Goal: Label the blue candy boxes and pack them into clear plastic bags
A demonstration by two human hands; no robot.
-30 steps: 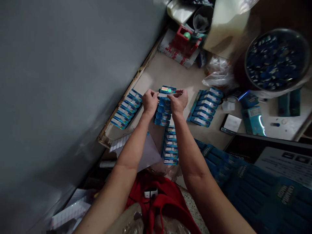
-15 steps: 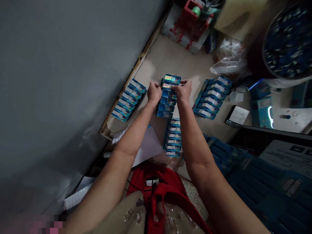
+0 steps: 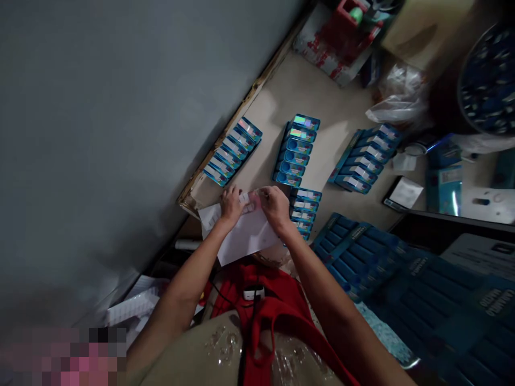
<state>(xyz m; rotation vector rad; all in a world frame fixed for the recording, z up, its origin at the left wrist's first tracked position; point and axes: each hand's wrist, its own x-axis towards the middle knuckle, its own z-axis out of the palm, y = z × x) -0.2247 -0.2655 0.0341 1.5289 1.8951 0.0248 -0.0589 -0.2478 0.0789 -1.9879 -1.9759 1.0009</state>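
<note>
My left hand rests on a white sheet, its fingers bent at a small strip of white labels. My right hand is closed at the sheet's upper right, its fingertips pinched together; what they hold is too small to name. Beyond my hands stands a row of blue packs, the top two with shiny stickers and the lower ones showing bare round ends. A row with white labels lies along the left edge, another to the right, and a third beside my right hand.
Stacked blue cartons fill the lower right. A round tub of blue pieces is at the upper right, near a plastic bag and a red tape dispenser. A grey wall borders the table on the left.
Both hands have left the middle row of packs and come down toward me onto the white sheet. The second pack from the top now shows a shiny sticker. The view has shifted slightly.
</note>
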